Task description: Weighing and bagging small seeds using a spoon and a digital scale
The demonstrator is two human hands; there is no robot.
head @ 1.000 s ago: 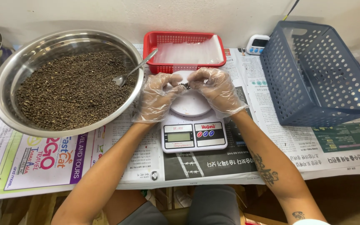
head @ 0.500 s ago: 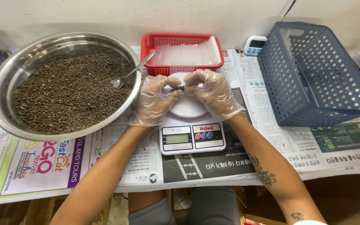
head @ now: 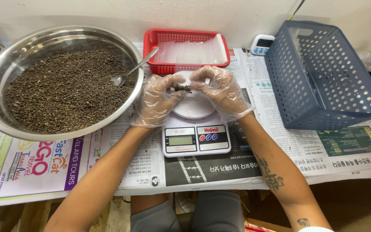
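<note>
A small dark packet (head: 185,89) was pinched between the gloved left hand (head: 157,101) and right hand (head: 220,92), above the scale (head: 196,137). Compared with a second earlier, little had been changed. The bowl (head: 5,64) was seen at ten o'clock.

- On my left hand (head: 157,101) and right hand (head: 220,91) I see thin clear plastic gloves, crinkled and faintly glossy.
- At ten o'clock, the bowl (head: 5,68) looks like polished metal with a bright, smooth rim; the grains (head: 65,92) in it are dark, matt and rough.
- The spoon (head: 134,68) leaning there is shiny metal.
- At twelve o'clock, the red tray (head: 185,38) is moulded plastic mesh holding glossy clear plastic sheets (head: 194,51).
- The scale (head: 196,139) at six o'clock has a smooth white plastic body.
- At two o'clock, the blue basket (head: 305,86) is matt perforated plastic.
- Matt newspaper (head: 35,165) covers the table.
</note>
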